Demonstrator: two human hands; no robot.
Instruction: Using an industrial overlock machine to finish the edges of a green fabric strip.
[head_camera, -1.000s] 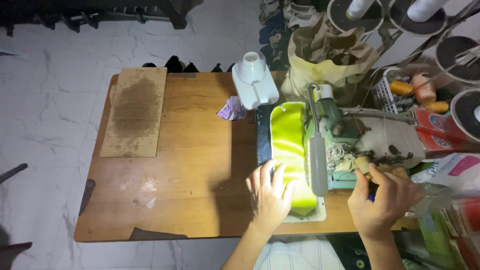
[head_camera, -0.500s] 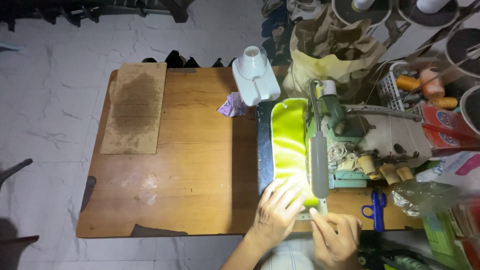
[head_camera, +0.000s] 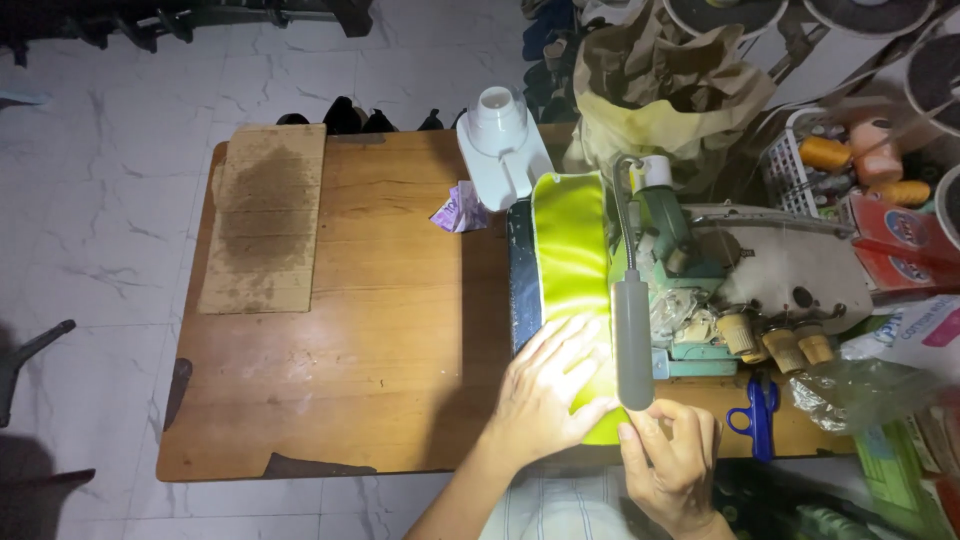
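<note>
A strip of bright lime-green fabric (head_camera: 570, 250) lies along the bed of a green and cream sewing machine (head_camera: 745, 275) on a wooden table (head_camera: 380, 350). My left hand (head_camera: 550, 385) rests flat on the near end of the fabric, fingers spread. At the table's front edge my right hand (head_camera: 672, 462) pinches the fabric's near right corner, just below a grey lamp head (head_camera: 632, 345) that lights the cloth.
A cardboard sheet (head_camera: 265, 215) covers the table's far left. A white thread stand (head_camera: 500, 150) and a purple crumpled scrap (head_camera: 458, 210) sit at the back. Blue snips (head_camera: 755, 420) lie near the right edge. Thread cones (head_camera: 850, 160), boxes and bags crowd the right side.
My right hand left the machine's right side and came down to the front edge, taking the fabric's near corner. My left hand slid toward me along the fabric.
</note>
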